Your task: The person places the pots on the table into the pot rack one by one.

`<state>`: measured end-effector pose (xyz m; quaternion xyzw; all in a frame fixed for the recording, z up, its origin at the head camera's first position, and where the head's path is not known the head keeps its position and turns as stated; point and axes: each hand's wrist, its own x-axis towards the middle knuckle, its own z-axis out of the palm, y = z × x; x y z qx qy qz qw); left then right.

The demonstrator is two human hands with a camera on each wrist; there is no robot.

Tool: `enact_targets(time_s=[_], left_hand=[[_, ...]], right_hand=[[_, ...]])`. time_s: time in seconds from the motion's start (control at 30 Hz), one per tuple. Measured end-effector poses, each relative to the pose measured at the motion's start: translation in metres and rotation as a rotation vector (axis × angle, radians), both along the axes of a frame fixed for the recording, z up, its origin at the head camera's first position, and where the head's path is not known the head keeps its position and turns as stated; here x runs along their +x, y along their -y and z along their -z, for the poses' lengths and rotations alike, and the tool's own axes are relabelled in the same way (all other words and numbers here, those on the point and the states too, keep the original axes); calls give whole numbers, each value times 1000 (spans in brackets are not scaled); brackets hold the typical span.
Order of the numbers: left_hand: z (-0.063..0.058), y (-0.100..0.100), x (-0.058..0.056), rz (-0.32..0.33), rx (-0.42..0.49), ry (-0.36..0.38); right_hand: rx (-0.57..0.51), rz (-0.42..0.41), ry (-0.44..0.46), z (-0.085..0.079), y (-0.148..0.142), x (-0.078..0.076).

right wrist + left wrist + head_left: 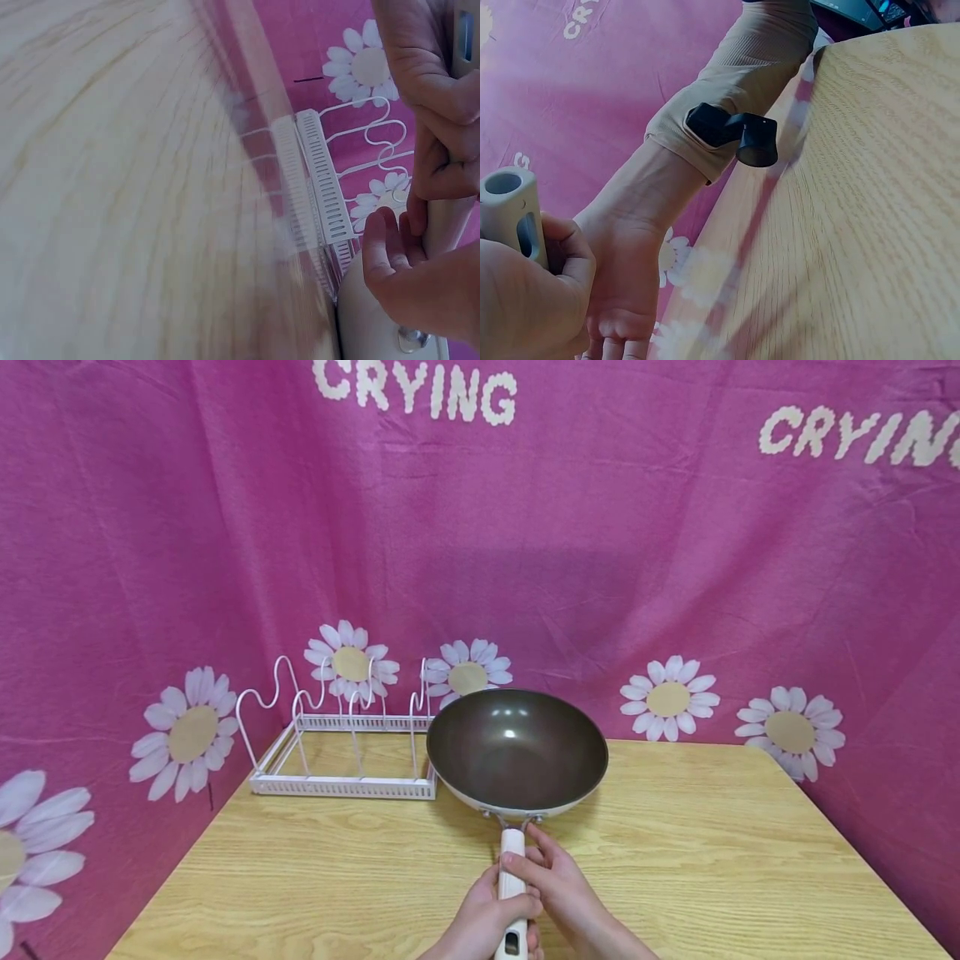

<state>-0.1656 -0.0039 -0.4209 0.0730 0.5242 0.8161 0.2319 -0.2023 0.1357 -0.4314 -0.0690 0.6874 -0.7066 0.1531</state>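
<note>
At the light wood-grained counter (712,843), we hold a deep round pan with a dark lining (517,760) by its handle.
It lies just right of the white, wavy wire rack (341,787), whose frame shows the counter through it; inside the pan we see only lining and glare. On the straight cream handle (512,885), our left hand (483,916) grips the rear and our right hand (562,885) grips nearer the pan; we should keep both firm and the pan level.
</note>
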Motion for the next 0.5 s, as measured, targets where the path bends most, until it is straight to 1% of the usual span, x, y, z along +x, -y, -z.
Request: enact_targets(time_s=[0.17,0.23,0.33,0.4,0.5], left_hand=[[1,1,-1,-8,-8,-33],[2,2,-1,-13,-11,-43],[2,2,0,-23,-14,-44],[2,3,1,-23,-17,-42],[1,5,1,-14,-23,-36]], right_hand=[[-45,-16,19,0,2,-3],[-94,-48,52,0,2,-5],[-169,-103,109,2,3,-7],[-202,-126,143,3,4,-7],[-205,-126,145,3,5,-7]])
